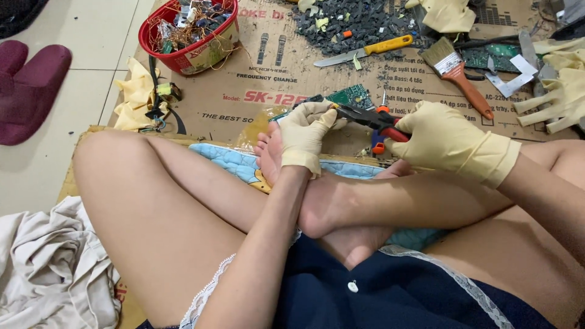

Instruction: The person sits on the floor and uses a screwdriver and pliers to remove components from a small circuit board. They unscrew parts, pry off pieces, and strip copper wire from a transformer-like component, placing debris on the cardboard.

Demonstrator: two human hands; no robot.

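Circuit board [350, 96] pinched in left hand [303, 131] fingers; red-handled pliers [372, 119], right hand [448, 143] clamped on grips, long axis left-right, nose touching board's near edge.

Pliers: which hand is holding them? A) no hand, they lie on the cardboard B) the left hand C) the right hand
C: the gloved right hand grips the red handles of the pliers, while the left hand holds the green circuit board at their tip.
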